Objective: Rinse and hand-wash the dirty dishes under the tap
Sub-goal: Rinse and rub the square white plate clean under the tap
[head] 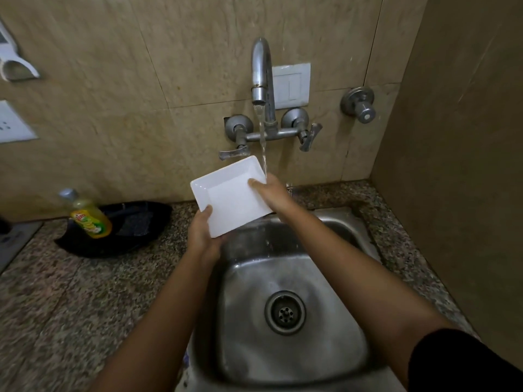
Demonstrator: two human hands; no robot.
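Head view: your white square plate (229,193) is up over the far-left edge of the sink (243,321), tilted, its face toward you, just under the tap (261,72). Your left hand (202,233) grips the plate's near-left corner, thumb on top of the rim, fingers curled under it. Your right hand (273,193) lies on the plate's right side, fingers flat against the inner face; I cannot tell whether the thumb wraps behind. The water stream (263,148) runs from the spout and lands where your right hand meets the plate's far-right edge.

The steel basin below is wet, with the drain (285,312) near its middle. Two lever handles flank the tap on the tiled wall (169,66). A white switch plate (294,86) sits just behind the spout, and a round valve knob (360,106) is further right.

On the speckled counter (70,301), left of the sink, a yellow dish soap bottle (90,219) leans in front of a black tray (141,222), touching it. A black sleeve (458,363) shows on your right arm, near right.
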